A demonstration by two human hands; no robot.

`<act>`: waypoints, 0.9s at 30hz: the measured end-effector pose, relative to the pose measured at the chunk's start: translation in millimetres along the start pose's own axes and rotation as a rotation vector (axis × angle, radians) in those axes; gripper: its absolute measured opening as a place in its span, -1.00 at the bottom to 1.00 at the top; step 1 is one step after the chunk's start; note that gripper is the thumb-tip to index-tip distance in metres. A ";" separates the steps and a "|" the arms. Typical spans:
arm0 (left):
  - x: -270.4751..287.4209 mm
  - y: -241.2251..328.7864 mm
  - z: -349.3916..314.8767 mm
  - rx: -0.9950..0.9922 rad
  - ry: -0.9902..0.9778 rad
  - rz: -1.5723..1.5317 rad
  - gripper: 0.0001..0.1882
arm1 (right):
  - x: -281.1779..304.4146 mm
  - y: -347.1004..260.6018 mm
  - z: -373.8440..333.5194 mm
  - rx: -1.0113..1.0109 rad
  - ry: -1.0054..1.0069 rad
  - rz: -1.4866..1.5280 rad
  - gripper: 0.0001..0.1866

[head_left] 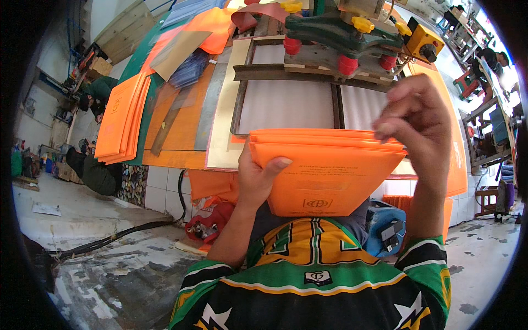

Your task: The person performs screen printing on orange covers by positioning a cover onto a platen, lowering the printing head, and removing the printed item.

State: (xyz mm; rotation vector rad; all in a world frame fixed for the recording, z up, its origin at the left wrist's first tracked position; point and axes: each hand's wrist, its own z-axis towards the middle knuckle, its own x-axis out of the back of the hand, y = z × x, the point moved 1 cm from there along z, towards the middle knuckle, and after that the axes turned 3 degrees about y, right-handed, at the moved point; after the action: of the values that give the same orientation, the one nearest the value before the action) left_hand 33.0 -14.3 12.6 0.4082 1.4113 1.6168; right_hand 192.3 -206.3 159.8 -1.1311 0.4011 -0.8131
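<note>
My left hand [257, 181] grips the left edge of a stack of orange plastic folders [330, 176], thumb across the front cover. The stack tilts towards me above my lap, with dark printing and an emblem on its cover. At the stack's upper right corner is my right hand [418, 121], its fingers loosely bent and the thumb apart from them. Its fingertips are blurred, and nothing shows between them. Whether the thumb touches the folders' top edge I cannot tell. Just beyond the stack lies a dark metal frame [236, 110] around white pads.
A green press [341, 33] with red feet and yellow knobs stands beyond the frame, beside a yellow control box [425, 45]. More orange folders [122, 118] are piled at the table's left. A metal ruler [168, 124] lies nearby. Black cables [121, 231] cross the floor.
</note>
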 end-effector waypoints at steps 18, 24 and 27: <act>-0.4 0.0 3.5 0.006 -0.012 -0.020 -0.53 | -103.0 21.4 37.9 0.107 -0.448 -0.134 -0.84; 1.1 -0.6 2.2 0.042 -0.026 0.008 -0.49 | -105.6 29.2 37.1 0.082 -0.426 -0.166 -0.83; 1.9 -1.4 3.0 0.024 -0.055 0.041 -0.46 | -106.3 29.7 36.8 0.107 -0.428 -0.180 -0.84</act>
State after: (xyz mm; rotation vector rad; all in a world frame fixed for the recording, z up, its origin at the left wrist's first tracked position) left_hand 34.8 -11.2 11.6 0.4952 1.3905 1.6109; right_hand 157.7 -97.9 135.7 -1.2147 -0.1009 -0.7145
